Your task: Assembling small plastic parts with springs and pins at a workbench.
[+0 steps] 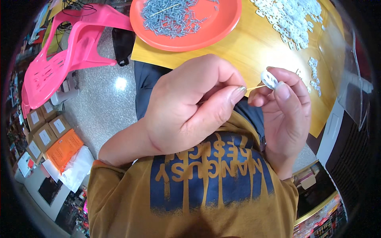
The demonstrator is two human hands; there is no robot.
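My left hand (pixel 194 105) is closed in a pinch on a thin, pale yellow stick (pixel 255 87) that looks like a toothpick. Its far end meets a small white oval piece (pixel 269 79) with holes. Thumb and fingers of my right hand (pixel 291 115) grip that piece by its edges. Both hands are raised in front of my body, over the near edge of the yellow table (pixel 238 51). Whether the stick's tip enters a hole is too small to tell.
Beyond my left hand is a red plate (pixel 186 45) with many small grey screws (pixel 170 22) and another thin stick. White pieces (pixel 293 22) lie heaped at the far right, several more (pixel 314 77) nearer. A pink plastic chair (pixel 75 43) and cardboard boxes (pixel 43 135) are at left.
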